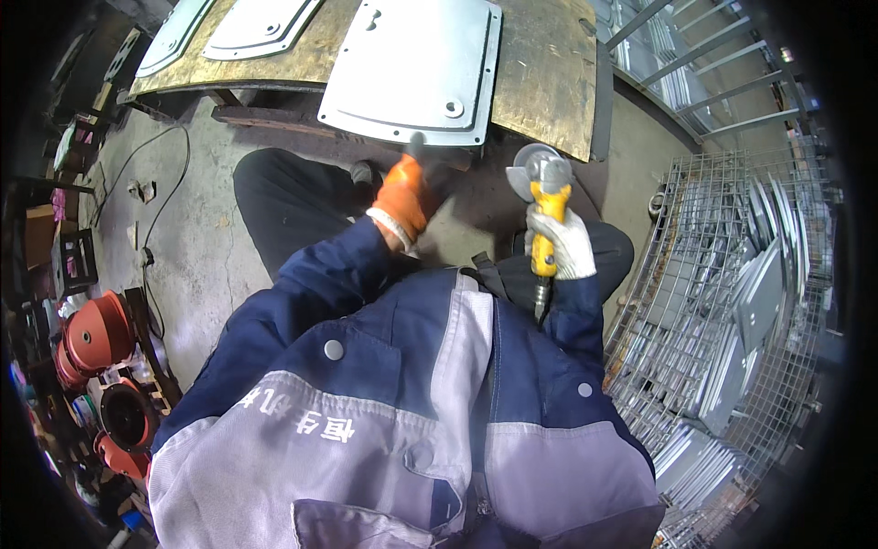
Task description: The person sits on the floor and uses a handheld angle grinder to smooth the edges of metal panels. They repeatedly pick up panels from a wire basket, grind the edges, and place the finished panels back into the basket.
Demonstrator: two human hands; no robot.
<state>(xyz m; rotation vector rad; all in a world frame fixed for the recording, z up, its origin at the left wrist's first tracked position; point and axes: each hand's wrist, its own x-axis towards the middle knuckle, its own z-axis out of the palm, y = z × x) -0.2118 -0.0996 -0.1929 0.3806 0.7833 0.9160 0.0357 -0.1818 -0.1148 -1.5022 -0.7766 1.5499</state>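
My left hand (403, 195), in an orange glove, reaches up to the near edge of a grey metal plate (421, 69) and touches or grips it with closed fingers. The plate lies on a worn wooden workbench (540, 91) and overhangs its front edge. My right hand (562, 242), in a white glove, is closed around the yellow body of an angle grinder (545, 206). The grinder's disc and guard point up toward the bench edge, to the right of the plate. My blue and grey jacket fills the lower view.
Two more grey metal plates (261, 23) lie at the far left of the bench. A wire cage (732, 311) full of stacked metal plates stands on my right. Red round parts (96, 334) sit on the left. A cable (151, 210) runs over the concrete floor.
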